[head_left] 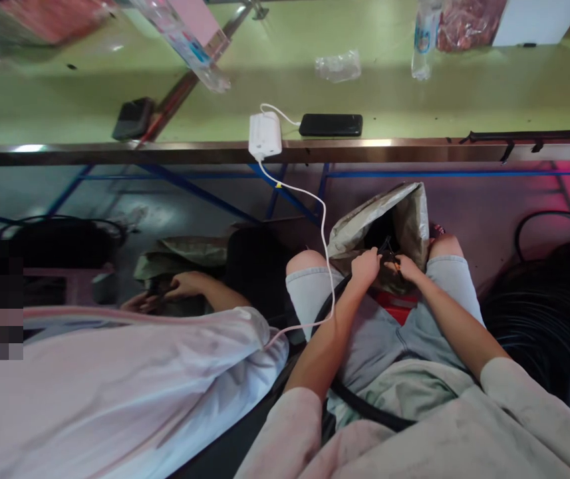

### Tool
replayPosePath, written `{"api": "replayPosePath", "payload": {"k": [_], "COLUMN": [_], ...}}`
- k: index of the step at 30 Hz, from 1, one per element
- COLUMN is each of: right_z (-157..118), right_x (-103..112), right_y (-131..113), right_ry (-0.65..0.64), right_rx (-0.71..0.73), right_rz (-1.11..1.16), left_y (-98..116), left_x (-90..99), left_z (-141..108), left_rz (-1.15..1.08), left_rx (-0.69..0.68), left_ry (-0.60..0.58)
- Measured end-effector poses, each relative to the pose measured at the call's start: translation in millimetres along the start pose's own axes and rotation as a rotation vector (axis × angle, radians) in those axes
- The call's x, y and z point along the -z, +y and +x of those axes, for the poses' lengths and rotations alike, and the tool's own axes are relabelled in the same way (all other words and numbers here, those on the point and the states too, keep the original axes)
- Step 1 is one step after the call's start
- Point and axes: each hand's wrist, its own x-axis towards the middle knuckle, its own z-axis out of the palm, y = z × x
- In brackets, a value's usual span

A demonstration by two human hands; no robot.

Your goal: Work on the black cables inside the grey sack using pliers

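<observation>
My left hand point(366, 267) is closed around a thick black cable point(369, 411), which runs from my lap up along my left forearm. My right hand point(408, 267) is closed on a small hand tool point(396, 262) with orange on its handle; whether it is scissors or pliers I cannot make out. The two hands are close together, and thin dark ends stick up between them. Just beyond them, a tan sack point(417, 213) stands open between my knees, dark inside. Something red point(397, 307) shows below the hands.
A green bench point(384, 93) with a metal edge runs across the front, carrying a black phone point(331, 125), a white charger point(265, 135) and plastic bottles. A white cord point(322, 226) hangs over my left side. A co-worker's sleeve point(235, 339) is left; coiled black cable point(549, 319) lies right.
</observation>
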Motion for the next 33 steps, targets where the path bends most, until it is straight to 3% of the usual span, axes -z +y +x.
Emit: {"api": "replayPosePath", "payload": {"k": [7,14,19,25,33], "right_z": [-7,-13,-11,-11,-2], "right_x": [5,-2,-8,-5,-13], "right_y": [-8,-12,-9,-11,0], "right_ry": [0.089,0.076,0.022,-0.044,-0.022], "right_rx": [-0.032,-0.097,-0.136,-0.173,-0.18], "right_rz": [-0.099,-0.024,0.062,0.06,0.032], "left_y": [-5,-6,-5,-8,-11], "left_x": [-5.6,-6.7,-6.5,-8.0,-7.5], "left_z": [2,2,0,2,-2], "left_rz": [0.053,0.051,0.017,0.001,-0.009], "left_rx": [-0.023,-0.05,-0.103,-0.063,-0.097], "left_ry": [0.017,0.024,-0.047,-0.043,-0.084]}}
